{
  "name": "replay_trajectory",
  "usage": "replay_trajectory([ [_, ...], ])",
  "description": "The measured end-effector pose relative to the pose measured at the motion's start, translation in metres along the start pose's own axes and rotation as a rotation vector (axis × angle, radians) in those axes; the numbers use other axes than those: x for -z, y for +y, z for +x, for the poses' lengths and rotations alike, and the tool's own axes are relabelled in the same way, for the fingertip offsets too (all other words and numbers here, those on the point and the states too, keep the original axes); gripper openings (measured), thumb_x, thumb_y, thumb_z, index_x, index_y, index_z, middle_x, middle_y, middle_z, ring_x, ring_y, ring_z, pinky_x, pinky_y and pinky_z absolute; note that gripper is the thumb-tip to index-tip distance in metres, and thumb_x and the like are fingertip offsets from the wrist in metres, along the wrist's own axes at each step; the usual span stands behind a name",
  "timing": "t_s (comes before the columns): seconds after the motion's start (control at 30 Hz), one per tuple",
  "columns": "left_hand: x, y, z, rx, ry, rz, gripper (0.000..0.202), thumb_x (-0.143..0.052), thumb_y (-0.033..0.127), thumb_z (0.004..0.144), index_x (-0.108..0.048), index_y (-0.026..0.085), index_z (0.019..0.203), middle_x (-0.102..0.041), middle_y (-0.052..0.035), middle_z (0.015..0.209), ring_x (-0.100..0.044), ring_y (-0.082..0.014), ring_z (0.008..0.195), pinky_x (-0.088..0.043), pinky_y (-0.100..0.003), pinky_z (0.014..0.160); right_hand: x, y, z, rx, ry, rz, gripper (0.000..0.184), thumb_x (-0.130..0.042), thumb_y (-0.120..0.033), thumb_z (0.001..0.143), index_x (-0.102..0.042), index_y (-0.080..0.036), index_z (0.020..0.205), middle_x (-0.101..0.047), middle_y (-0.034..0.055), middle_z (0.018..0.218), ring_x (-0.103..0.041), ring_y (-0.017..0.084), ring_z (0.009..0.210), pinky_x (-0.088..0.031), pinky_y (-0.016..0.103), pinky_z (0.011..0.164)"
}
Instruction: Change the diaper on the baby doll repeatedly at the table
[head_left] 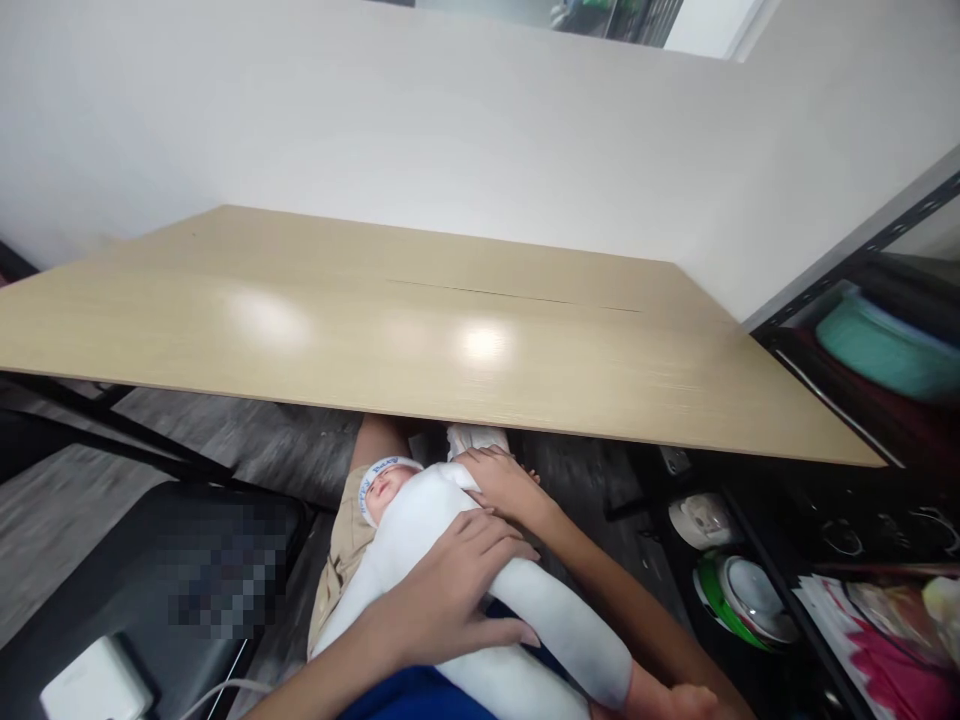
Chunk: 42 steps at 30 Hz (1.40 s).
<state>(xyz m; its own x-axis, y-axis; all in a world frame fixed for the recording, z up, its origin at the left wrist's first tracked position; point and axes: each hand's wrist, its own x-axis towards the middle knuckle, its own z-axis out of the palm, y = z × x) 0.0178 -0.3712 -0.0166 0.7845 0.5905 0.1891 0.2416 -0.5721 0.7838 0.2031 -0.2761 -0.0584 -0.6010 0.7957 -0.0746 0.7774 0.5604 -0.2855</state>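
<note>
A baby doll point(416, 535) in a white body suit lies face up across the lap, its head and lettered white headband point(391, 464) pointing away. My left hand point(469, 575) rests on the doll's lower body near the top of a leg, fingers extended and thumb apart. Farther off, my right hand point(499, 482) lies over the doll's upper side by its arm, fingers stretched out and partly hidden. One white leg point(566, 615) with a bare foot point(671, 698) angles toward the lower right. Near the right hand is a white patterned item point(477, 438), partly under the table.
A light wooden table point(420, 340) stands ahead against a white wall. At left is a black seat point(150, 560) with a white charger point(97, 685) and its cable. A dark shelf at right holds a teal bowl point(889, 345), papers and a pink item point(900, 665).
</note>
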Motion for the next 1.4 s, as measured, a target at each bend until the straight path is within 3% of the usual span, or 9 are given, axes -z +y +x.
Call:
replay_trajectory([
  [0.17, -0.003, -0.023, -0.09, 0.088, 0.435, 0.022, 0.029, -0.06, 0.032, 0.113, -0.063, 0.034, 0.142, -0.067, -0.0097, 0.148, -0.064, -0.0295, 0.14, -0.056, -0.047, 0.118, 0.012, -0.021, -0.002, 0.091, 0.058, -0.028, 0.027, -0.071, -0.029, 0.108, -0.064, -0.017, 0.131, -0.074, 0.0135, 0.127, -0.067, 0.031, 0.116, -0.052, 0.042, 0.102],
  [0.27, -0.017, -0.054, -0.137, 0.365, 0.88, 0.059, 0.023, -0.06, 0.043, 0.111, -0.065, 0.029, 0.129, -0.066, -0.012, 0.14, -0.065, -0.0348, 0.138, -0.055, -0.058, 0.121, 0.02, -0.034, -0.006, 0.165, 0.154, -0.047, 0.033, -0.07, -0.038, 0.11, -0.062, -0.017, 0.134, -0.073, 0.0125, 0.124, -0.066, 0.031, 0.113, -0.053, 0.042, 0.099],
  [0.33, -0.02, -0.066, -0.152, 0.551, 0.999, 0.001, 0.041, -0.063, 0.061, 0.105, -0.063, 0.027, 0.128, -0.066, -0.0145, 0.14, -0.068, -0.0398, 0.134, -0.059, -0.063, 0.117, 0.025, -0.042, -0.007, 0.192, 0.211, -0.043, 0.033, -0.068, -0.04, 0.111, -0.062, -0.018, 0.135, -0.073, 0.0123, 0.123, -0.066, 0.031, 0.112, -0.053, 0.042, 0.099],
  [0.43, -0.012, -0.066, -0.155, 0.7, 0.876, -0.124, 0.066, -0.073, 0.078, 0.088, -0.066, 0.029, 0.132, -0.074, -0.0127, 0.129, -0.077, -0.0447, 0.118, -0.068, -0.066, 0.101, 0.031, -0.053, -0.008, 0.218, 0.289, -0.011, 0.035, -0.063, -0.04, 0.113, -0.06, -0.019, 0.14, -0.073, 0.0129, 0.126, -0.065, 0.031, 0.114, -0.053, 0.042, 0.1],
  [0.6, 0.001, -0.05, -0.153, 0.695, 0.698, -0.159, 0.098, -0.094, 0.073, 0.063, -0.063, 0.046, 0.153, -0.081, -0.0063, 0.131, -0.077, -0.048, 0.127, -0.069, -0.064, 0.101, 0.054, -0.067, -0.026, 0.227, 0.372, 0.034, 0.039, -0.056, -0.037, 0.114, -0.057, -0.019, 0.149, -0.073, 0.0149, 0.134, -0.066, 0.033, 0.123, -0.055, 0.045, 0.104],
  [0.8, 0.029, -0.045, -0.145, 0.625, 0.591, -0.15, 0.083, -0.088, 0.065, 0.081, -0.066, 0.032, 0.154, -0.08, -0.0133, 0.141, -0.075, -0.0444, 0.135, -0.066, -0.058, 0.111, 0.095, -0.063, -0.068, 0.031, 0.395, 0.15, 0.045, -0.059, -0.029, 0.11, -0.057, -0.023, 0.154, -0.076, 0.0115, 0.134, -0.075, 0.028, 0.111, -0.057, 0.036, 0.092],
  [0.97, 0.096, -0.04, -0.084, 0.443, 0.349, -0.014, 0.068, -0.079, 0.05, 0.095, -0.062, 0.024, 0.155, -0.079, -0.0119, 0.144, -0.079, -0.037, 0.123, -0.067, -0.043, 0.102, 0.123, -0.029, -0.086, -0.213, 0.42, 0.156, 0.045, -0.059, -0.021, 0.099, -0.064, -0.026, 0.144, -0.08, 0.008, 0.131, -0.078, 0.03, 0.111, -0.056, 0.035, 0.088],
  [1.1, 0.14, -0.046, -0.015, 0.351, 0.339, 0.125, 0.061, -0.079, 0.047, 0.089, -0.069, 0.021, 0.144, -0.083, -0.0092, 0.133, -0.079, -0.0362, 0.119, -0.064, -0.038, 0.094, 0.141, 0.0, -0.091, -0.32, 0.45, 0.078, 0.043, -0.057, -0.027, 0.098, -0.066, -0.024, 0.139, -0.082, 0.0109, 0.124, -0.078, 0.033, 0.106, -0.057, 0.038, 0.085],
  [1.4, 0.182, -0.076, 0.052, 0.303, 0.297, 0.487, 0.038, -0.07, 0.057, 0.095, -0.071, 0.023, 0.114, -0.083, -0.0049, 0.096, -0.079, -0.0314, 0.087, -0.042, -0.031, 0.067, 0.138, 0.043, -0.109, -0.417, 0.587, 0.028, 0.038, -0.06, -0.053, 0.105, -0.068, -0.033, 0.137, -0.081, 0.0107, 0.131, -0.079, 0.039, 0.11, -0.061, 0.047, 0.084],
])
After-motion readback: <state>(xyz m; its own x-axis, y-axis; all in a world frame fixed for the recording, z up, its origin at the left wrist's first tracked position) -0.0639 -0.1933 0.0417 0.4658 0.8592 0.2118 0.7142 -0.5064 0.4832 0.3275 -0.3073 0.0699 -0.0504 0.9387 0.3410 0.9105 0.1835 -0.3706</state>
